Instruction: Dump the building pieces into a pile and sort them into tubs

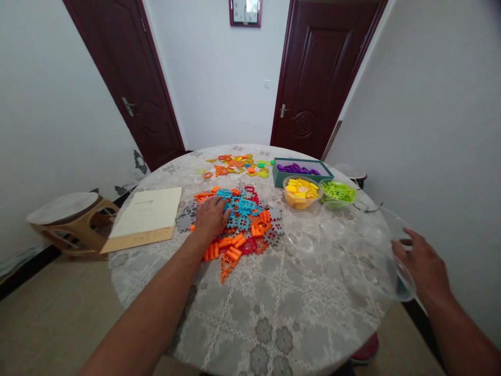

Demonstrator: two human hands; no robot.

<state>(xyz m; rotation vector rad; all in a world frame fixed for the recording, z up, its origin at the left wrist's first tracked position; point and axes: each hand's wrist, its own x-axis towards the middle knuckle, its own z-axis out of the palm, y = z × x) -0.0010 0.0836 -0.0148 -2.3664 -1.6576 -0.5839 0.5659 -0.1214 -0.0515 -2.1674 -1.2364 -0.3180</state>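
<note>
Clear plastic bowl (385,250) at the right edge of the bench (274,313), mouth tipped up and leftward, round, transparent, no long axis to tell. Right hand (425,266) gripping its near-right rim, fingers (405,243) curled over the edge. Left hand (211,218) flat, fingers spread, on the pile of orange, blue and red pieces (242,224) mid-bench.

Your two bare arms, head view

Your left hand (211,218) and right hand (425,266) carry no gloves, rings or watch. Both forearms are uncovered up to the frame edge; you can see no sleeve on either.
</note>
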